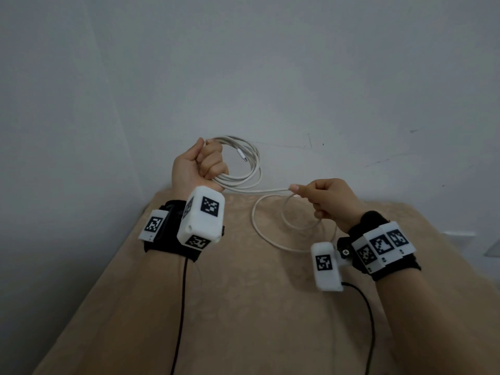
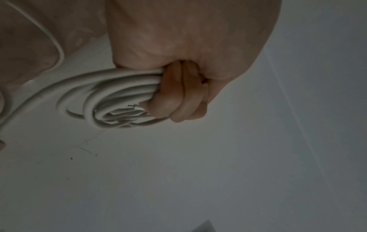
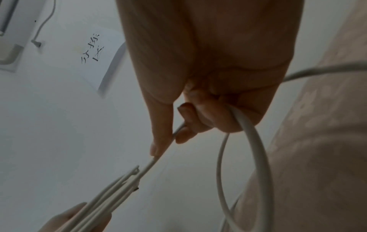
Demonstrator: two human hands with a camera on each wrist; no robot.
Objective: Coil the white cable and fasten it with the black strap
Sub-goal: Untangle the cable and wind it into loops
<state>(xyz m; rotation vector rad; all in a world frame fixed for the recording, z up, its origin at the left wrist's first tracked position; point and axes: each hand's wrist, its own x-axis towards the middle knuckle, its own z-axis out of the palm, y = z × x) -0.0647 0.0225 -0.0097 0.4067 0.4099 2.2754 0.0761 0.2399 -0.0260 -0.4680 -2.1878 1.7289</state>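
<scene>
My left hand [image 1: 205, 169] is raised above the table's far left corner, its fist closed round several loops of the white cable [image 1: 250, 169]; a connector end [image 1: 242, 155] hangs inside the coil. The left wrist view shows the loops [image 2: 123, 87] bunched under my curled fingers [image 2: 178, 97]. From the coil a strand runs right to my right hand [image 1: 322, 198], which pinches it between thumb and fingers. Below that hand a free loop [image 1: 273, 228] hangs over the table. In the right wrist view the cable [image 3: 256, 141] curves round from my fingers [image 3: 188, 119]. No black strap is visible.
A beige patterned cloth covers the table [image 1: 216, 307], which stands against a pale grey wall [image 1: 270, 63]. Black wires [image 1: 180, 307] run from both wrist cameras toward me. A white paper with writing [image 3: 95, 51] hangs on the wall in the right wrist view.
</scene>
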